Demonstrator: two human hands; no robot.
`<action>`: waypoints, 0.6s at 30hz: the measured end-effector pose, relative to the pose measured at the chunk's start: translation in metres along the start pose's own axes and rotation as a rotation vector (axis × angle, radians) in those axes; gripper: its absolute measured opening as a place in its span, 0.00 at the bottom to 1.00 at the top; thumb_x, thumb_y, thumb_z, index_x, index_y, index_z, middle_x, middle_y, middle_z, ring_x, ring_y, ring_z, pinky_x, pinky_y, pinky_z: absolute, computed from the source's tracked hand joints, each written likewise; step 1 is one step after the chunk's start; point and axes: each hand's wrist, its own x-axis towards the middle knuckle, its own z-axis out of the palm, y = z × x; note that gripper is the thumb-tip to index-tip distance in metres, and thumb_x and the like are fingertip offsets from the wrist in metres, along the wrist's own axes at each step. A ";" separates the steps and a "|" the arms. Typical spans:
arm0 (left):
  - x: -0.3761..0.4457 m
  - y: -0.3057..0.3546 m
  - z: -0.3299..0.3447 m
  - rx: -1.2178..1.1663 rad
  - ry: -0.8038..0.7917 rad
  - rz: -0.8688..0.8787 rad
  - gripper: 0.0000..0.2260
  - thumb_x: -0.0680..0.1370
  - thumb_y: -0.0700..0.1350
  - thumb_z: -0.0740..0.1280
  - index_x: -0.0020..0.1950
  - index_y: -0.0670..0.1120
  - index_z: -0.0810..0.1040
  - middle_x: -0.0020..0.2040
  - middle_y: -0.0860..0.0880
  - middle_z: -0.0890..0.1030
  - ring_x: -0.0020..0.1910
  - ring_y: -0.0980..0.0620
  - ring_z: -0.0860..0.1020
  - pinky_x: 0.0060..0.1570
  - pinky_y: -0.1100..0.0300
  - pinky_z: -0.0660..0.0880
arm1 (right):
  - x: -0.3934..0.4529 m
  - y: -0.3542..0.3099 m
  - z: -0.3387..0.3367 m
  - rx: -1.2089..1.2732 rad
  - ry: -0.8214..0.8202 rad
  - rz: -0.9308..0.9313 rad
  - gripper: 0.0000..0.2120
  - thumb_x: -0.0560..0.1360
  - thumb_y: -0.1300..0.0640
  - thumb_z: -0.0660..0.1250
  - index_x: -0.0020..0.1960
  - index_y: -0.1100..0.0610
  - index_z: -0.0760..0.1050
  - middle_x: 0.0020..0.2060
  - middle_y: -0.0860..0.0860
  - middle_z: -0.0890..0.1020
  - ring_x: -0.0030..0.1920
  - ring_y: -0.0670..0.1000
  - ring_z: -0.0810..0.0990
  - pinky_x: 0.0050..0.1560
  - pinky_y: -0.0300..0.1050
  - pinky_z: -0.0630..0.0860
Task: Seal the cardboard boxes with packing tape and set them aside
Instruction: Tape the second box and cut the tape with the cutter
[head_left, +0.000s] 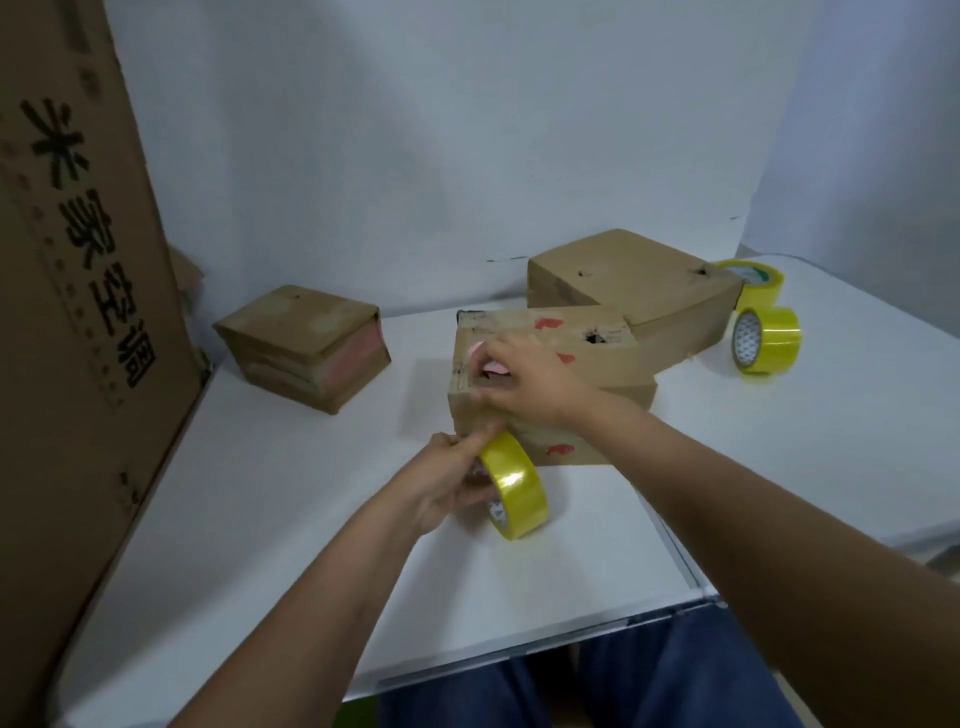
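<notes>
The left hand (441, 486) grips a yellow packing tape roll (514, 486), fingers (470, 449) curled around its left side; the roll stands on edge on the white desk (270, 493), touching the near face of the middle cardboard box (550, 374). The right hand (524, 379) rests on the top near corner of this box, just above the left-hand fingers, with its fingertips bent and pressing against the cardboard; whether a tape end lies beneath them cannot be determined. The box carries red marks and a torn hole on its upper face.

Beyond the right-hand fingers and to their right, a second cardboard box (634, 280) touches the middle box at the far side. Two spare yellow tape rolls are further right: one (766, 345) standing on edge beside that box, the other (753, 280) behind it. Well to the left of both hands, a third cardboard box (304, 345) sits apart on the desk. A tall printed carton (78, 312) stands at the far left edge
</notes>
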 end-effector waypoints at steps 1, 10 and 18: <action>0.000 -0.002 0.003 -0.022 -0.003 0.010 0.21 0.77 0.50 0.70 0.60 0.34 0.75 0.53 0.40 0.82 0.48 0.47 0.83 0.46 0.54 0.82 | 0.000 0.003 0.004 -0.023 0.007 -0.002 0.11 0.72 0.53 0.72 0.52 0.55 0.77 0.54 0.49 0.77 0.58 0.52 0.72 0.60 0.47 0.68; -0.005 0.015 -0.015 0.163 -0.119 -0.061 0.07 0.80 0.45 0.67 0.50 0.41 0.79 0.40 0.49 0.85 0.39 0.56 0.83 0.41 0.65 0.80 | -0.001 0.013 0.017 -0.106 0.081 -0.062 0.12 0.72 0.48 0.71 0.53 0.50 0.75 0.50 0.46 0.74 0.55 0.52 0.72 0.55 0.56 0.72; 0.002 0.015 -0.020 0.229 -0.119 -0.106 0.13 0.78 0.45 0.69 0.57 0.37 0.79 0.50 0.42 0.84 0.50 0.46 0.82 0.58 0.54 0.79 | 0.003 0.012 0.018 -0.097 0.085 -0.014 0.13 0.72 0.47 0.71 0.54 0.49 0.74 0.52 0.47 0.74 0.56 0.51 0.71 0.58 0.55 0.71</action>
